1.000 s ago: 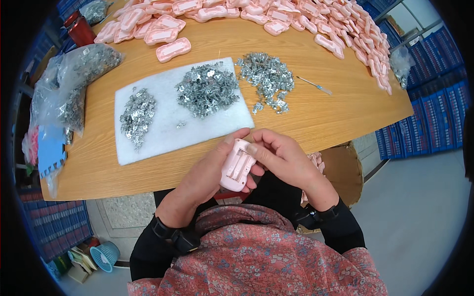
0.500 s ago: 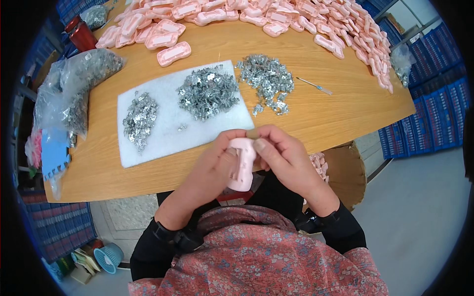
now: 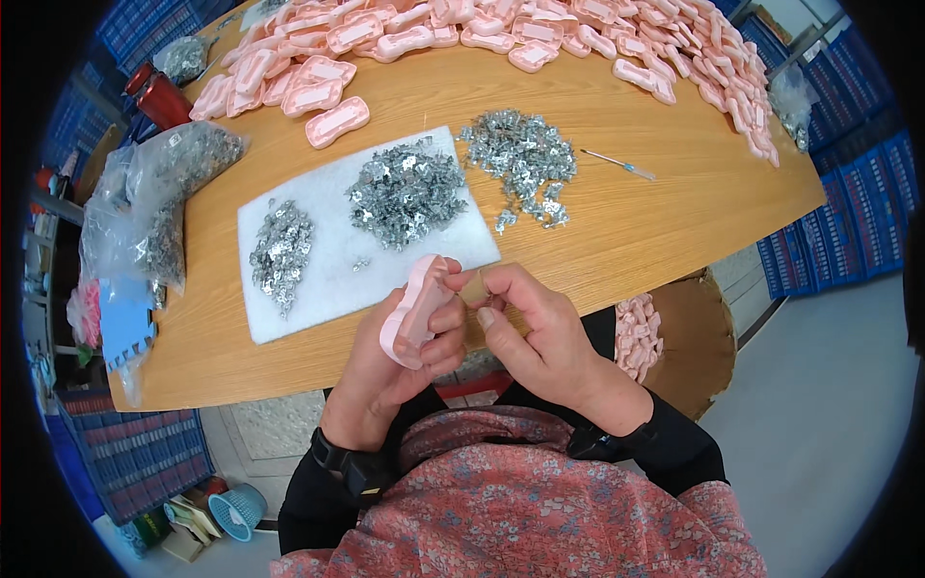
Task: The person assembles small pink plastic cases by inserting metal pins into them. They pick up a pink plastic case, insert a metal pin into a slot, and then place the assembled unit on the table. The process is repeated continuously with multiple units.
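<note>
Just off the table's near edge, my left hand (image 3: 374,374) grips a pink plastic shell (image 3: 410,323), tilted on its side with its hollow face toward the right. The fingers curl over into the hollow. My right hand (image 3: 551,352) is close beside the shell, its thumb and index finger drawn together. A tan wrap (image 3: 475,288) covers the index fingertip. Whatever lies between those fingertips, if anything, is too small to make out. Beyond the hands, a white foam sheet (image 3: 332,289) carries a big heap of small metal clips (image 3: 405,197) and a smaller heap (image 3: 281,252).
Another metal-clip heap (image 3: 520,154) lies right of the sheet, near a thin screwdriver (image 3: 621,164). Pink shells (image 3: 540,34) pile along the far edge. Plastic bags of metal parts (image 3: 154,202) stand left. Below right, a cardboard box (image 3: 689,337) holds small pink pieces.
My left hand has turned the shell from facing up onto its side and moved it left. My right hand has come away from the shell's top end.
</note>
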### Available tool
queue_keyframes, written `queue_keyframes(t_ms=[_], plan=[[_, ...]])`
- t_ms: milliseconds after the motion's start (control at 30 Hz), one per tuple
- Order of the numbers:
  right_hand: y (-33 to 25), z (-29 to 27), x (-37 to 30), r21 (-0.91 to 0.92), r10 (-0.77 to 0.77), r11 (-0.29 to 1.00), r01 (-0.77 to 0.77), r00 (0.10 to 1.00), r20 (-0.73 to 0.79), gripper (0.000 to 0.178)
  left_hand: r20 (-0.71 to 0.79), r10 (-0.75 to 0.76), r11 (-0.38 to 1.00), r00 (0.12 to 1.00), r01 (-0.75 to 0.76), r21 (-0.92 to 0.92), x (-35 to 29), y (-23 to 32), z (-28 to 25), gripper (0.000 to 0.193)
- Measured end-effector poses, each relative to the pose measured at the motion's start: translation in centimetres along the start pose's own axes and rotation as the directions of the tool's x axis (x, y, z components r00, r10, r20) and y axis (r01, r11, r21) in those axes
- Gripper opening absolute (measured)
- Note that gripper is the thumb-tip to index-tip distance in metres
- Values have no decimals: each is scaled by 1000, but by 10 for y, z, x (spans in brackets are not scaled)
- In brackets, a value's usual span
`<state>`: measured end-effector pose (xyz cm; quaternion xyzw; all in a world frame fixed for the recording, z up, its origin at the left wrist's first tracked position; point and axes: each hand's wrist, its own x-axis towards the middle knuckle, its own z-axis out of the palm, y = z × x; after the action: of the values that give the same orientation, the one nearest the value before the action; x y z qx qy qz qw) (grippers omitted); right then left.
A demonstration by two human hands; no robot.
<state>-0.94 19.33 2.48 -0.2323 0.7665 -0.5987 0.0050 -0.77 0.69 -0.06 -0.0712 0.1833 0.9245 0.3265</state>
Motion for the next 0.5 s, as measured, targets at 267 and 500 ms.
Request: queue_keyframes(t_ms=[267,500], plan=[[-3,0,1,-232,-174,955,182,983,54,23,-131,162,954,978,-121,276,2,-9,4,34],[-9,7,-10,-260,-60,965,25,990,-127,40,-116,412,719,904,-244,651,16,-26,8,42]])
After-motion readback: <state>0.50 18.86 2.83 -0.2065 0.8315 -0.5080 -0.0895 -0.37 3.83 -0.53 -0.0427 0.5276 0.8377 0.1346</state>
